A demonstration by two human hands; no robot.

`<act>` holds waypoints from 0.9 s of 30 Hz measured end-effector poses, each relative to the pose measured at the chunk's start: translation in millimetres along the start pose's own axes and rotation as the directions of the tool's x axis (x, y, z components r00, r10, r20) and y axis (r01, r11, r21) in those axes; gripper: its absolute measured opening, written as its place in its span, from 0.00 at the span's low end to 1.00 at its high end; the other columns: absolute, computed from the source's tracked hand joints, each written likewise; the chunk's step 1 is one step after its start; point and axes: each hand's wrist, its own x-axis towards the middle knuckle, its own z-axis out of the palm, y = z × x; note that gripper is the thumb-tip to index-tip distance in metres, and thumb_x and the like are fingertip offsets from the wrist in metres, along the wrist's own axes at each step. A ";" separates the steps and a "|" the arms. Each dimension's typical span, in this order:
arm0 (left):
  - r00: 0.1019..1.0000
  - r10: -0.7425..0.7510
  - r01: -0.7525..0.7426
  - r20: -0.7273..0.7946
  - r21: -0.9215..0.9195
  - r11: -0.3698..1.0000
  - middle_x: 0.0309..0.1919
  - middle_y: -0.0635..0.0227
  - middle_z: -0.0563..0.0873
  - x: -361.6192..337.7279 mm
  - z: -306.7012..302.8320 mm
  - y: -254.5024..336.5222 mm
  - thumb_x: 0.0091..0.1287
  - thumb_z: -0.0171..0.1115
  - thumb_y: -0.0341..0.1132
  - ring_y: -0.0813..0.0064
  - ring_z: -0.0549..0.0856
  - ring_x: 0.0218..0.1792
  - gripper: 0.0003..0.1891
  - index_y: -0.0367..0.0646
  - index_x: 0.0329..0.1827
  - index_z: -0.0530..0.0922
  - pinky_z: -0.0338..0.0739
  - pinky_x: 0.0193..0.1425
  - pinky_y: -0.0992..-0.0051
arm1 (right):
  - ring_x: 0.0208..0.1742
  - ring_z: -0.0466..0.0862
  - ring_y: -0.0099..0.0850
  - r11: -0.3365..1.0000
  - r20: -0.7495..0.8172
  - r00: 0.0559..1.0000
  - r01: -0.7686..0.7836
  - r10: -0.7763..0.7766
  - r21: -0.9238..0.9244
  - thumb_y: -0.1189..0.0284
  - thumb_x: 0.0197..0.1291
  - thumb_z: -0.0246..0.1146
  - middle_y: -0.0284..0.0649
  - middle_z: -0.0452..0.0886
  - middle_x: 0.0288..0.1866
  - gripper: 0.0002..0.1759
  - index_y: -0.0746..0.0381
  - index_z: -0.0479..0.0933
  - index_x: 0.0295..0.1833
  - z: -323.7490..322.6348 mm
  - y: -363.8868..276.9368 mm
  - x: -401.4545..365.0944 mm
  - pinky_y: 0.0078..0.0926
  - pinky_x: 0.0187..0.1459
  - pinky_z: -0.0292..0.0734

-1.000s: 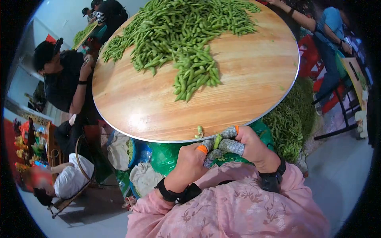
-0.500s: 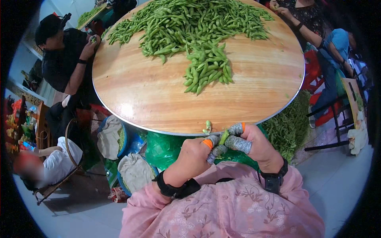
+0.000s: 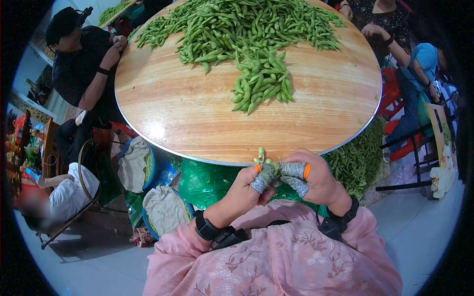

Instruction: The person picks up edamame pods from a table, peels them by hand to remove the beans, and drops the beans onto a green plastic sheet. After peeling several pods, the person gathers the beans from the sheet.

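Head view: left hand [image 3: 242, 192] and right hand [image 3: 318, 183], both closed, pinch one edamame pod [image 3: 272, 166] at lower centre, just below the table rim [image 3: 207, 159]. Pod judged light, pliable, slick; best gripped at its ends

A communal produce-sorting workroom is shown: a large round table [image 3: 197, 113] is heaped with green pods [image 3: 247, 34], and a second table [image 3: 111, 12] at the back is loaded likewise. Workers [image 3: 79, 64] are seated round the edge. A further heap [image 3: 358, 158] is piled on the floor, near cloth-covered tubs [image 3: 143, 167].
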 end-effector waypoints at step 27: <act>0.826 0.503 -0.370 0.253 0.917 0.146 0.27 0.57 0.78 25.6 5.3 1.1 0.49 0.61 0.30 0.57 0.79 0.27 0.09 0.41 0.33 0.78 0.74 0.31 0.65 | 0.36 0.77 0.46 0.769 -0.498 0.733 -0.612 0.464 -0.185 0.81 0.47 0.55 0.52 0.76 0.33 0.16 0.69 0.73 0.45 -83.5 29.8 -95.6 0.33 0.39 0.71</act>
